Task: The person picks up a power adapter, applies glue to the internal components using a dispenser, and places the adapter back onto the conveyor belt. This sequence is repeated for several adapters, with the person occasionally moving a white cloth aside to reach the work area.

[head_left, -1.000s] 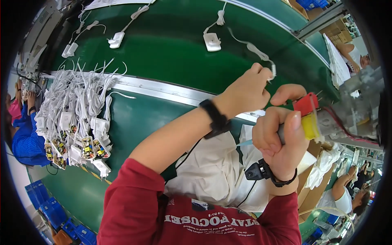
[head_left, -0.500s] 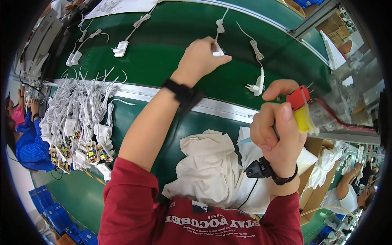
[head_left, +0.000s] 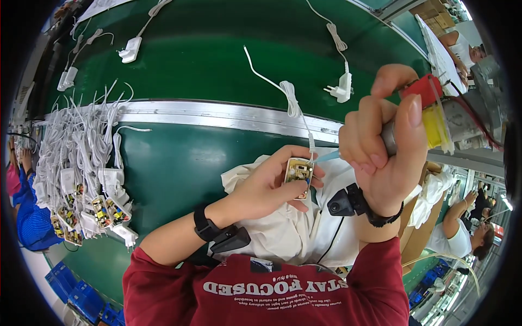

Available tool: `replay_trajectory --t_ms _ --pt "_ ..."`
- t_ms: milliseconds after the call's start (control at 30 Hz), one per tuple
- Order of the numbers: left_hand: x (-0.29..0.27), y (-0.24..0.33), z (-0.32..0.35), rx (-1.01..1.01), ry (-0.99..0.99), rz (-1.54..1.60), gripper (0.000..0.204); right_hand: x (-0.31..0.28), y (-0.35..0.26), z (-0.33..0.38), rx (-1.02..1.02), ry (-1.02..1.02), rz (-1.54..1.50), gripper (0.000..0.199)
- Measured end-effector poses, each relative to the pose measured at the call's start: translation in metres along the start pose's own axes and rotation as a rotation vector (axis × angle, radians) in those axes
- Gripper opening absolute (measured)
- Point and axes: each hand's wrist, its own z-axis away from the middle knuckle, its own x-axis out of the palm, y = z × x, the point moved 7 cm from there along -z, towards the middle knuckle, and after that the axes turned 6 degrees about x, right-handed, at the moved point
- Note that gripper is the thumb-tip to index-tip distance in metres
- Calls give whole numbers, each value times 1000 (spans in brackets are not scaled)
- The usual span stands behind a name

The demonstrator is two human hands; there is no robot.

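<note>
My left hand [head_left: 263, 185] holds an open white power adapter [head_left: 298, 173] with its circuit board facing up, thumb across the near end of the board. The adapter's bundled white cable [head_left: 291, 100] runs away over the metal rail. Closed around a handheld tool, my right hand [head_left: 383, 144] is raised at the right. That tool has a red switch [head_left: 423, 91], a yellow band [head_left: 436, 126] and a thin pale-blue tapered tip [head_left: 328, 156]. The tip points left and reaches the adapter's far right corner; whether it touches cannot be told.
Many open adapters with white cables [head_left: 89, 163] are heaped at the left. Closed adapters, among them a white plug adapter [head_left: 341, 88], lie on the green belt [head_left: 217, 60] beyond the metal rail [head_left: 179, 115]. Cream cloth [head_left: 272, 233] covers my lap area. Co-workers sit at both sides.
My left hand has come back from the belt toward me with an adapter, now held board-up under the tool's tip. My right hand still grips the tool.
</note>
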Motion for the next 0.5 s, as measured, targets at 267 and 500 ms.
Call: replay_trajectory --t_ms 267,500 --pt "4 -2 1 31 -2 51 42 2 4 4 21 -25 51 34" --pt "4 -1 0 41 -10 86 42 0 9 5 62 10 -8 36"
